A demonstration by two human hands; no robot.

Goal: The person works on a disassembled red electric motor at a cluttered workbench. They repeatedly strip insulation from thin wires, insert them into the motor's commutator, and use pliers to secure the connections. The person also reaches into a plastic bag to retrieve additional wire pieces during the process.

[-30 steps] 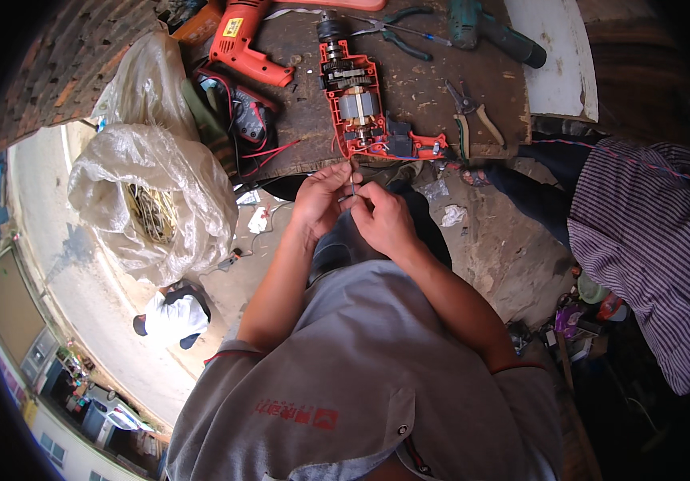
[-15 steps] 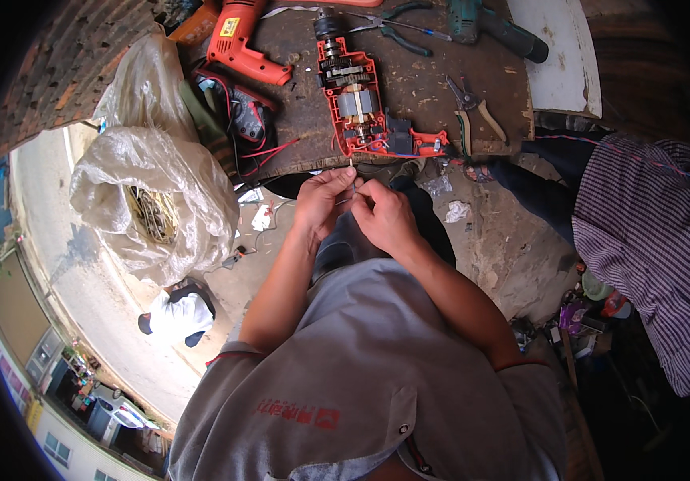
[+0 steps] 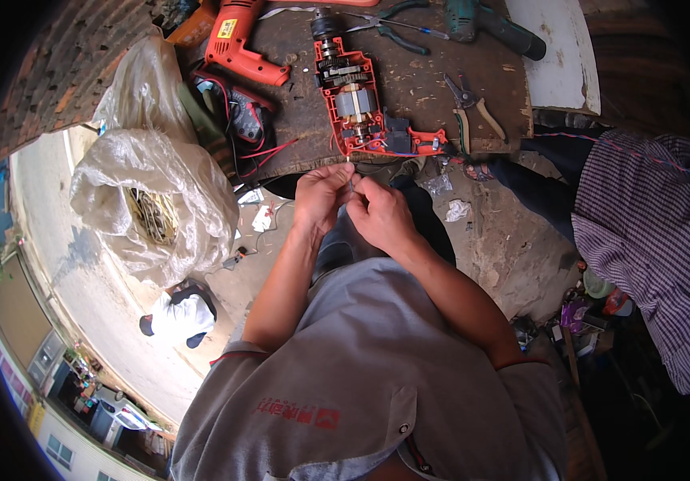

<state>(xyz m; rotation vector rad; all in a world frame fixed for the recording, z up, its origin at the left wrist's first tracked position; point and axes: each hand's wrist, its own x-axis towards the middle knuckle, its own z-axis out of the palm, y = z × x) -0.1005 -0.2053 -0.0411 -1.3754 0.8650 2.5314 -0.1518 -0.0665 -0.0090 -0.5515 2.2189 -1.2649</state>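
My left hand (image 3: 321, 195) and my right hand (image 3: 382, 212) meet just off the table's near edge, both with fingers pinched. A thin wire (image 3: 348, 159) stands up from my left fingertips with a pale end, and a bluish strand shows between the two hands. Most of it is hidden by my fingers. Right beyond them lies an opened power drill (image 3: 355, 104) in a red half-shell, its chuck pointing away. The motor, gears and a black switch (image 3: 399, 136) are exposed, and thin wires run along the near end.
On the wooden table (image 3: 281, 164) lie a red drill (image 3: 241, 48), a multimeter (image 3: 247, 116) with leads, pliers (image 3: 397, 28), wire cutters (image 3: 473, 112) and a teal cordless drill (image 3: 489, 32). A plastic sack (image 3: 153, 204) stands left. Someone in a checked shirt (image 3: 641, 240) is at right.
My hands stay together and have shifted very slightly; the right fingers have moved a little along the wire, and a bluish strand shows more clearly between them.
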